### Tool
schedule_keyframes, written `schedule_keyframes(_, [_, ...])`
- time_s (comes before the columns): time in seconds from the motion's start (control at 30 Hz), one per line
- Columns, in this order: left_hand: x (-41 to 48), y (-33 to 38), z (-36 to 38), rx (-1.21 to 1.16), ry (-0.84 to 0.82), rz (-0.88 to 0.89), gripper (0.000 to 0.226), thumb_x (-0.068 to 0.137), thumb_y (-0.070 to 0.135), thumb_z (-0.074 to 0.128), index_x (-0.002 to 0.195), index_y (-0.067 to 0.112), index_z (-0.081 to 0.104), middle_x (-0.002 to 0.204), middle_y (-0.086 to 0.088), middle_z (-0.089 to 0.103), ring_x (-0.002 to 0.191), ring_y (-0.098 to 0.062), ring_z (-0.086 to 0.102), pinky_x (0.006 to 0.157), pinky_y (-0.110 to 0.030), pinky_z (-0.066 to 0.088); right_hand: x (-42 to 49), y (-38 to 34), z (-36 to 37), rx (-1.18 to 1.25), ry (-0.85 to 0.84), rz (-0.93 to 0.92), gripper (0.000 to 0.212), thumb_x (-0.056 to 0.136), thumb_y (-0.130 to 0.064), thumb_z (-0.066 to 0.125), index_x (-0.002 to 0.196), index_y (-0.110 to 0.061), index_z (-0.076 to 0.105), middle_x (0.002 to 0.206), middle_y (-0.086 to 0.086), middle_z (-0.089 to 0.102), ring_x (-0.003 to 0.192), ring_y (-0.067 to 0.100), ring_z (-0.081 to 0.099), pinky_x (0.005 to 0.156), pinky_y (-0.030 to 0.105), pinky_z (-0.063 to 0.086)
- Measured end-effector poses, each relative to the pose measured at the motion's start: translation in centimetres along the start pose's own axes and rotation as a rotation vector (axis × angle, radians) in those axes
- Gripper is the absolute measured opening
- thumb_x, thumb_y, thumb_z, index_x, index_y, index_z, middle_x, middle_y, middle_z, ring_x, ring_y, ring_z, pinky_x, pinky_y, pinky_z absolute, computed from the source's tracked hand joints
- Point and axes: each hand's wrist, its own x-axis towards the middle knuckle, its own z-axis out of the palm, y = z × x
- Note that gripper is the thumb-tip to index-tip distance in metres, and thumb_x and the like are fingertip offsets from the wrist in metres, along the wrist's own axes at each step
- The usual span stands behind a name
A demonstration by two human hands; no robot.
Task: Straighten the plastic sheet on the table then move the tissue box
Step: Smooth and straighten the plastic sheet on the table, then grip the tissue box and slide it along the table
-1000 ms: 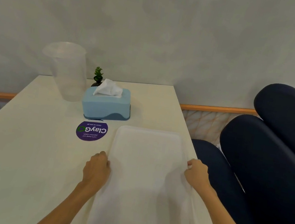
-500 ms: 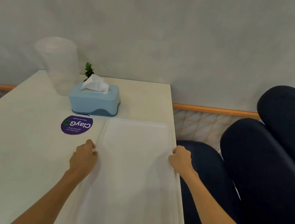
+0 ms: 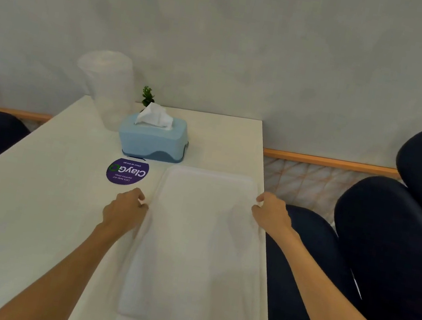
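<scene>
Head view shows a white counter against a grey wall. Dark blue chairs stand to the right of the counter, and one more at its left. The plastic sheet lies flat on the right part of the counter, with its right side along the counter edge. The clear plastic cup stands at the far end of the counter, just beside the tissue box. The light blue tissue box sits just behind the far edge of the sheet, with a white tissue coming out on top. The left hand is closed on the left edge of the sheet. The right hand is closed on its right edge, near the far corner. A round purple sticker lies on the counter between the tissue box and the left hand. A small green plant shows behind the box.
</scene>
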Motion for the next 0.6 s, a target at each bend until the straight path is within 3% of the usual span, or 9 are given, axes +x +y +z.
schedule_keyframes(0.1, [1.9,-0.9,-1.9,-0.041,0.046,-0.002,0.034,0.090,0.025,0.057,0.122,0.013,0.055,0.118,-0.010,0.067,0.107,-0.032,0.060,0.089,-0.041,0.047,1.4,-2.1,-0.2,0.029,-0.002,-0.074,0.036,0.092,-0.014,0.049,0.127,-0.007,0.051,0.127,0.015,0.056,0.106,0.029,0.058,0.087,0.040,0.052])
schedule_keyframes(0.17, [3.7,-1.6,-3.4,-0.088,0.083,-0.019,0.035,0.089,0.024,0.057,0.121,0.012,0.055,0.119,-0.013,0.065,0.107,-0.036,0.060,0.089,-0.042,0.047,2.5,-4.0,0.3,0.035,-0.009,-0.119,0.034,0.091,-0.014,0.050,0.124,-0.007,0.053,0.120,0.016,0.060,0.094,0.025,0.059,0.087,0.040,0.053])
schedule_keyframes(0.3, [8.6,-3.2,-6.2,-0.268,0.085,-0.077,0.042,0.090,0.031,0.057,0.126,0.012,0.051,0.124,-0.016,0.063,0.107,-0.035,0.061,0.085,-0.042,0.048,4.9,-8.9,2.3,0.048,-0.022,-0.180,0.030,0.093,-0.020,0.053,0.121,-0.008,0.057,0.115,0.015,0.063,0.089,0.023,0.056,0.079,0.031,0.047])
schedule_keyframes(0.43, [13.5,-4.1,-7.8,-0.499,0.029,-0.089,0.051,0.092,0.034,0.055,0.134,0.007,0.045,0.131,-0.018,0.059,0.107,-0.031,0.059,0.084,-0.039,0.046,7.4,-14.5,5.3,0.210,-0.073,-0.153,0.034,0.094,-0.027,0.052,0.123,-0.009,0.056,0.112,0.012,0.063,0.087,0.019,0.053,0.076,0.026,0.040])
schedule_keyframes(0.6, [19.5,-5.1,-8.2,-0.745,-0.068,-0.153,0.068,0.088,0.050,0.054,0.142,0.013,0.037,0.145,-0.014,0.046,0.127,-0.033,0.049,0.105,-0.050,0.044,10.8,-20.1,9.2,0.393,-0.080,-0.061,0.049,0.095,-0.036,0.047,0.137,-0.012,0.043,0.136,0.010,0.052,0.106,0.020,0.051,0.082,0.028,0.038])
